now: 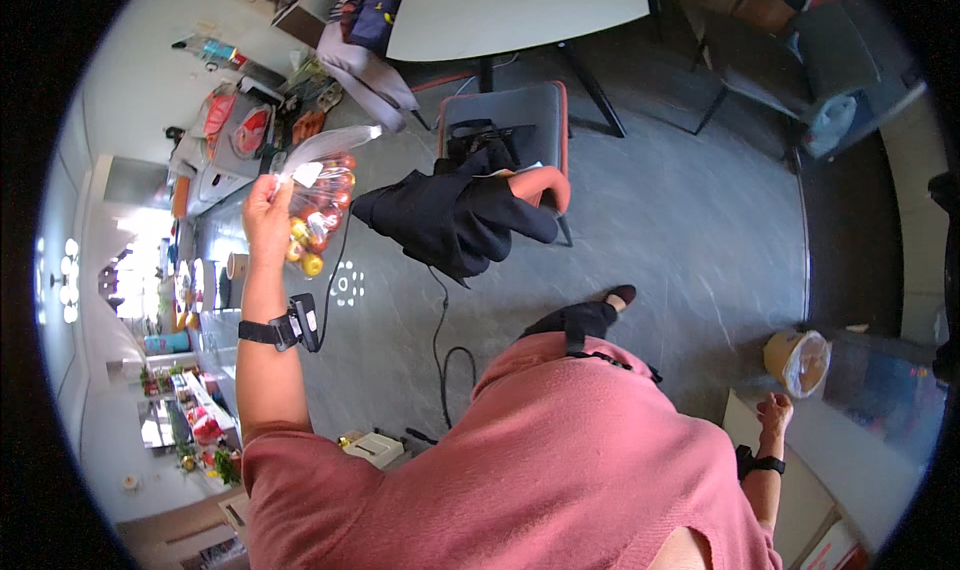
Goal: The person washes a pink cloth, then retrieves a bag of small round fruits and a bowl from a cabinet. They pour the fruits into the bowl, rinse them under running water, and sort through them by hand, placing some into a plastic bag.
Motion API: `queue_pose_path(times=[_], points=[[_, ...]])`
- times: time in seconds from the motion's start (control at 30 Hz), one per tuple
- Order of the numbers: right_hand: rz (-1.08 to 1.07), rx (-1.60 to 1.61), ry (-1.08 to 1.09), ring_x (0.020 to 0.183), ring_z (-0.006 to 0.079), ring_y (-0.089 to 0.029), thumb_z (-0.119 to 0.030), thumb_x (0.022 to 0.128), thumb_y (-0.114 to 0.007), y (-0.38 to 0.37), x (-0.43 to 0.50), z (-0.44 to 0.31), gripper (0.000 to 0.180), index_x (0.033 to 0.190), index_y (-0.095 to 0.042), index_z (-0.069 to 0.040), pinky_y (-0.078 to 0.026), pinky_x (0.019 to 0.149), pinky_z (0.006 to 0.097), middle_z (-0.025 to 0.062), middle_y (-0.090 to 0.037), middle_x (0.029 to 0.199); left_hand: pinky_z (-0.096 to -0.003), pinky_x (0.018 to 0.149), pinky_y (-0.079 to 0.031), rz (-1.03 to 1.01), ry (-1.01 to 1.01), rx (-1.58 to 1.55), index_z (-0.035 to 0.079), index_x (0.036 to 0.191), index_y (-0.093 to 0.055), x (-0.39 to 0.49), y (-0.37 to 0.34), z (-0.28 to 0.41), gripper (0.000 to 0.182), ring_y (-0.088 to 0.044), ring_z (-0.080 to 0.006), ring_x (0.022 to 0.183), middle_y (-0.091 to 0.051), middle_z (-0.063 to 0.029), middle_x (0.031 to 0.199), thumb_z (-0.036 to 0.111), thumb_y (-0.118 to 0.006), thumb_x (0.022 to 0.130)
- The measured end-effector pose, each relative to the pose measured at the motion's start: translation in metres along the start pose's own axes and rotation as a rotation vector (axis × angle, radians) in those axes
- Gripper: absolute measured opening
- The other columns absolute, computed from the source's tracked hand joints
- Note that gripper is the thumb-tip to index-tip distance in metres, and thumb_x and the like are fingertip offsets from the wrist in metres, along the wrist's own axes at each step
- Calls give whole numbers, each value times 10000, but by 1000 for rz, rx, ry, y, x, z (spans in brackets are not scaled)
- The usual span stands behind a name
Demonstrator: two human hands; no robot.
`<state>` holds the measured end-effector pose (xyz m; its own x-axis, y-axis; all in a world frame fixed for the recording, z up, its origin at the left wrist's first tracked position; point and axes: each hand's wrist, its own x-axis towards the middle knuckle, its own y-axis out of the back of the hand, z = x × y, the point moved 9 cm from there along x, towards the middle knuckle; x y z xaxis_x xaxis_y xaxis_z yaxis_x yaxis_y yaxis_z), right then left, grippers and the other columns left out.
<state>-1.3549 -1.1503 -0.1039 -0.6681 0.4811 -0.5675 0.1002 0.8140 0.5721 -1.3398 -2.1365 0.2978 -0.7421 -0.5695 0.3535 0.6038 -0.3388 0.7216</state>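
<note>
My left hand is raised at the left, gripping the gathered neck of a clear plastic bag. Round red and yellow fruits fill the bag, which carries a white label. It hangs above the floor, beside a dark garment draped over the orange-red backrest of a chair. Low at the right, my right hand has its fingers curled in, with nothing visible in them. A lined waste bin stands close to that hand.
A white-topped table stands ahead, past the chair seat. Another chair is at the far right. A black cable lies on the grey floor. Bags and goods crowd a counter at the left.
</note>
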Motion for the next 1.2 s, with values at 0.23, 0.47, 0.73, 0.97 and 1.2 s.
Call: queue_pose_path(times=[0.23, 0.47, 0.73, 0.97, 1.2], points=[[-569, 547, -201, 510, 183, -512, -113, 801, -605, -124, 51, 6, 123, 717, -525, -74, -410, 449, 346, 34, -523, 629, -204, 676, -386, 214, 122, 25, 24, 918, -609, -14, 39, -30, 156, -451, -36, 743, -556, 48, 811, 177, -634, 929], [-673, -537, 411, 579, 162, -574, -38, 850, -583, -157, 44, -66, 101, 750, -592, -22, -482, 502, 310, 42, -550, 653, -232, 644, -410, 326, 116, 54, 11, 917, -635, -28, 90, 18, 150, -479, -50, 709, -593, 26, 781, 161, -641, 920], [-462, -506, 300, 534, 169, -578, -92, 811, -594, -146, 69, -91, 129, 741, -595, 16, -468, 439, 335, 72, -606, 638, -240, 611, -365, 315, 158, 26, 32, 813, -564, -27, 109, -39, 155, -400, -50, 684, -490, 43, 716, 130, -635, 909], [-432, -335, 160, 521, 185, -571, -147, 844, -595, -191, 18, -16, 134, 773, -610, -34, -476, 482, 351, 51, -593, 637, -238, 584, -352, 302, 216, 67, 29, 792, -569, -23, 121, -158, 181, -402, -47, 666, -484, 52, 682, 145, -634, 913], [-748, -782, 528, 554, 160, -604, -179, 859, -627, -320, -173, -140, 192, 803, -659, 1, -478, 519, 323, 51, -643, 639, -269, 656, -433, 333, 287, 169, 22, 908, -620, -68, 200, -316, 150, -498, -83, 694, -581, -3, 745, 170, -647, 906]])
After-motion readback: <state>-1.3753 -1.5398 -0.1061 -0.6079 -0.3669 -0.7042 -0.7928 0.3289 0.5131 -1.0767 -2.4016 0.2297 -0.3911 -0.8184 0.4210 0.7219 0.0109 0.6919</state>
